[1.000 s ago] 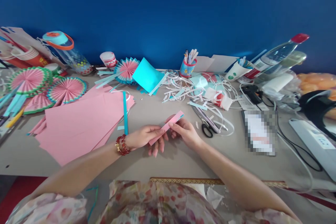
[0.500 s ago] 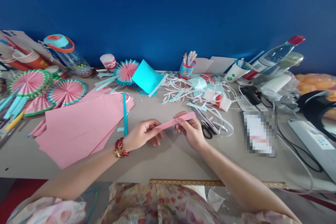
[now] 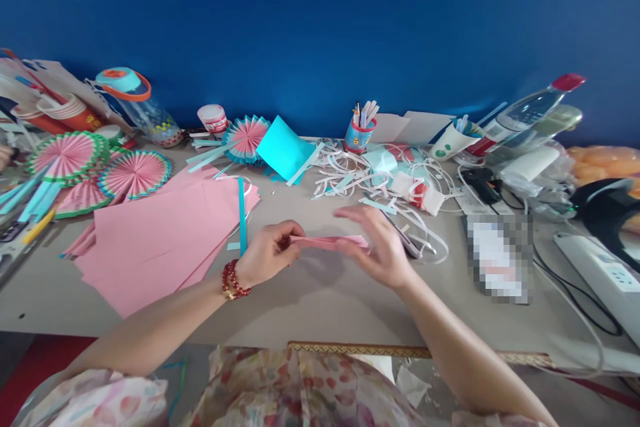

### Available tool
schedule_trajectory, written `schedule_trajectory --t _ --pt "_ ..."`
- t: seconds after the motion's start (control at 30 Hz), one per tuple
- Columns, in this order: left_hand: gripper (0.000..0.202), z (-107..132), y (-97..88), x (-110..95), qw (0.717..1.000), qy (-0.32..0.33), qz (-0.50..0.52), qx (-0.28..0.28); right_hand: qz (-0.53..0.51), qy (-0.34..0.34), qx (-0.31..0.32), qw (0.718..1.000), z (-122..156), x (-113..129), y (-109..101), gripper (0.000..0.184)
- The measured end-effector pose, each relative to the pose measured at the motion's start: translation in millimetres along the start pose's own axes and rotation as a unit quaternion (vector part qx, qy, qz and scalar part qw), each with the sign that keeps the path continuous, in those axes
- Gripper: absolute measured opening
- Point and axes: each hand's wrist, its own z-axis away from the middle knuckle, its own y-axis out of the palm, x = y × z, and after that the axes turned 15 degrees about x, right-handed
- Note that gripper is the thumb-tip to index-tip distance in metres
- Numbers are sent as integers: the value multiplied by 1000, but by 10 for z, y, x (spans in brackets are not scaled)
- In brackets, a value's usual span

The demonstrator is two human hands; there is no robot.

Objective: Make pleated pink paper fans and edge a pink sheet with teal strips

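Note:
A narrow folded strip of pink paper [image 3: 325, 241] is held above the table in front of me. My left hand [image 3: 270, 250], with a red bead bracelet on the wrist, pinches its left end between thumb and fingers. At the other end my right hand [image 3: 377, 247] has its fingers spread, the thumb beside or against the strip's near edge. Left of my hands lies a stack of pink paper sheets [image 3: 160, 233], with a blue paper strip [image 3: 243, 217] on its right edge. Scissors [image 3: 407, 240] lie partly hidden behind my right hand.
Pleated paper fans [image 3: 135, 175] lie at the left. A bright blue sheet [image 3: 285, 150], tangled white strips [image 3: 345, 170] and a pen cup [image 3: 359, 135] stand along the back. To the right are a phone [image 3: 495, 257], a power strip [image 3: 600, 267] and a plastic bottle [image 3: 525, 113].
My right hand has loosened its pinch and spread its fingers. The pink strip has turned from a slant to nearly level, with my left hand still holding it.

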Motion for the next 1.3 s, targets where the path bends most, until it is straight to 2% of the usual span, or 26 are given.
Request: schedule_trajectory --t 0.07,0.13,0.23,0.37,0.63,0.97,1.3 --pt "18 4 34 -17 1000 1 -5 17 49 -11 83 995 -15 122 109 28" --pt "18 11 65 -25 1000 4 4 21 39 24 122 992 -24 186 235 22" --pt "18 18 94 -12 999 12 21 21 -34 94 146 984 -24 179 334 26" --pt "26 21 110 25 998 31 57 25 -131 124 165 970 -15 130 316 28" --pt "23 32 125 9 995 35 83 32 -161 130 160 965 1 154 314 29" --pt "24 35 135 21 997 22 72 20 -107 96 142 979 36 121 350 26" --pt "25 33 134 36 996 19 84 31 -97 98 152 979 26 121 337 24"
